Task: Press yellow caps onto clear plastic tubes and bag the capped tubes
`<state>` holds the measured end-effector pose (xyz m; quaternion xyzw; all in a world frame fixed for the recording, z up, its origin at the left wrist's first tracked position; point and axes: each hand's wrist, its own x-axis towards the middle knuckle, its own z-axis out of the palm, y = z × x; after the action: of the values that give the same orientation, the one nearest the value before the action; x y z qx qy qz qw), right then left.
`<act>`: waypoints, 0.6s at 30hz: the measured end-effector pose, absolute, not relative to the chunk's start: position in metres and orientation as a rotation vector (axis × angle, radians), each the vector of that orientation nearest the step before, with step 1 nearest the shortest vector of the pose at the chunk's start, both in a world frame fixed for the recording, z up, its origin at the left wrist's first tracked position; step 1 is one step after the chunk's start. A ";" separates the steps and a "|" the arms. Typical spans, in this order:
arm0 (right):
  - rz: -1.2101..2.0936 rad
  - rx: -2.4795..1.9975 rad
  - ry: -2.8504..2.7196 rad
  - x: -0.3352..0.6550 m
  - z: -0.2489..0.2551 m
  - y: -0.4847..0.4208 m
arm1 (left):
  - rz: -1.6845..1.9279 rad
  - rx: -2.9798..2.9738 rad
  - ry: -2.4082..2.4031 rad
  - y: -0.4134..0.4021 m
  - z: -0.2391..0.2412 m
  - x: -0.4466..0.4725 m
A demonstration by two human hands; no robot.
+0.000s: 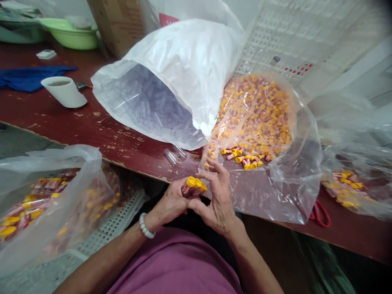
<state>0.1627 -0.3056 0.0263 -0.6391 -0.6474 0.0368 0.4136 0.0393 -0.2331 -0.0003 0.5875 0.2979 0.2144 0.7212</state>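
Note:
Several small red-and-white tubes with yellow caps [193, 187] are bunched in my left hand [170, 204], caps pointing up and away. My right hand [219, 202] is beside them, fingers spread and thumb reaching to the lower end of the bunch; I see nothing held in it. Just beyond, a few clear tubes [174, 155] lie at the table edge below a white sack [186, 53] full of clear tubes [147, 98]. To its right, a clear plastic bag [294, 196] holds a heap of small yellow-capped pieces [257, 118], some spilling toward its mouth.
At lower left, an open plastic bag [88, 157] of yellow-capped tubes sits in a white basket [119, 224]. Red-handled scissors [321, 214] and another bag [367, 163] are at right. A cup [73, 96], blue cloth [30, 77], green basin [70, 38] and cardboard box [122, 24] stand behind.

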 end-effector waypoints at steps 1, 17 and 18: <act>0.082 -1.602 -1.673 0.162 0.024 -0.306 | 0.471 1.258 0.646 -0.234 -0.001 0.040; 0.009 -1.651 -1.852 0.149 -0.005 -0.309 | 0.301 1.068 0.661 -0.242 -0.003 0.033; 0.026 -1.644 -1.833 0.149 -0.007 -0.309 | 0.310 1.124 0.686 -0.242 -0.003 0.034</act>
<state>0.1487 -0.3087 -0.0070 -0.6296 -0.7018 0.0100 0.3331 0.0338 -0.2423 -0.0028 0.5203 0.3175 0.1434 0.7797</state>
